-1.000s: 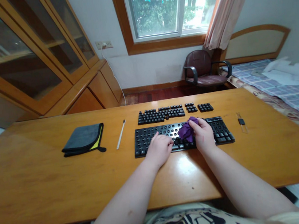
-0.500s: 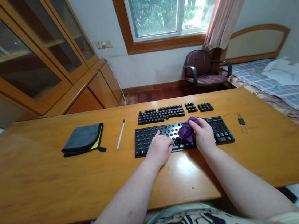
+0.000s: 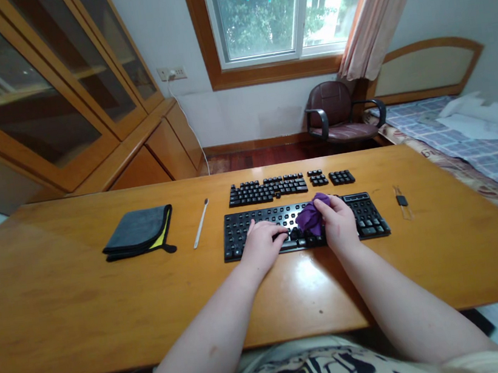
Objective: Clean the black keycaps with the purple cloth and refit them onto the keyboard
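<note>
A black keyboard (image 3: 247, 235) lies on the table in front of me, with many of its keycaps off and its key posts bare. My right hand (image 3: 340, 223) grips a crumpled purple cloth (image 3: 311, 218) over the keyboard's middle right. Resting on the left-middle part of the keyboard, my left hand (image 3: 262, 244) has its thumb and forefinger bent close together near the lower rows. Whatever lies between those fingertips is too small and dark to make out. Loose black keycaps (image 3: 268, 190) stand in ordered rows just beyond the keyboard.
A folded grey cloth (image 3: 138, 231) with a yellow inside lies at the left, beside a white toothbrush (image 3: 201, 223). To the right is a small wire keycap puller (image 3: 402, 200). Smaller keycap groups (image 3: 342, 177) sit behind the keyboard. A chair (image 3: 335, 114) stands beyond the table (image 3: 86, 312).
My left hand has shifted slightly left, and its thumb and forefinger now show reaching toward the keyboard's middle. My right hand stays in place with the purple cloth.
</note>
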The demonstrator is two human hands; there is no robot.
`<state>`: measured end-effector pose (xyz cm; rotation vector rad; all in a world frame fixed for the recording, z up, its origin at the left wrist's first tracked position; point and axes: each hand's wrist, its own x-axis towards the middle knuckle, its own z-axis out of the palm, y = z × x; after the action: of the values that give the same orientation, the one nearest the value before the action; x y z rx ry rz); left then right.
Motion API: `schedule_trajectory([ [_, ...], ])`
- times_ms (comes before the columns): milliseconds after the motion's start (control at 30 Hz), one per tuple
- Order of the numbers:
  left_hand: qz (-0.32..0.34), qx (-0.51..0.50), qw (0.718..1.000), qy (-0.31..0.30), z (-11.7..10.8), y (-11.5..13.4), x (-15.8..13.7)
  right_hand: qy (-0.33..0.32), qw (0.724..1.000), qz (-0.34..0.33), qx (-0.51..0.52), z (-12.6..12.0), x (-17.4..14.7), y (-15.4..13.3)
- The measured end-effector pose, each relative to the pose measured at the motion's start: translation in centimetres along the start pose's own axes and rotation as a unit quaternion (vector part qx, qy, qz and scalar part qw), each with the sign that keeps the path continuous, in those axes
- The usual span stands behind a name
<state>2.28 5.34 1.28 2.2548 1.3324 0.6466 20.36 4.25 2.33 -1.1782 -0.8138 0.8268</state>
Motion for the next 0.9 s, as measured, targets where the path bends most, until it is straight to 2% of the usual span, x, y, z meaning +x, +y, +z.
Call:
schedule_trajectory([
  [200,0.000,0.013,1.000,-0.008,0.3,0.0,0.0,-0.006,1.000,-0.005,-0.006,-0.1,0.0,-0.1],
  [533,0.070,0.075,0.995,-0.018,-0.2,0.5,-0.6,-0.011,1.000,-0.006,-0.001,0.0,-0.1,-0.3],
  [633,0.055,0.106,0.993,-0.012,-0.3,0.9,-1.1,-0.004,1.000,-0.006,-0.004,0.1,-0.1,-0.3],
  [900,0.022,0.126,0.991,-0.043,-0.1,1.1,-1.3,-0.007,1.000,-0.005,-0.014,0.4,-0.1,0.6],
])
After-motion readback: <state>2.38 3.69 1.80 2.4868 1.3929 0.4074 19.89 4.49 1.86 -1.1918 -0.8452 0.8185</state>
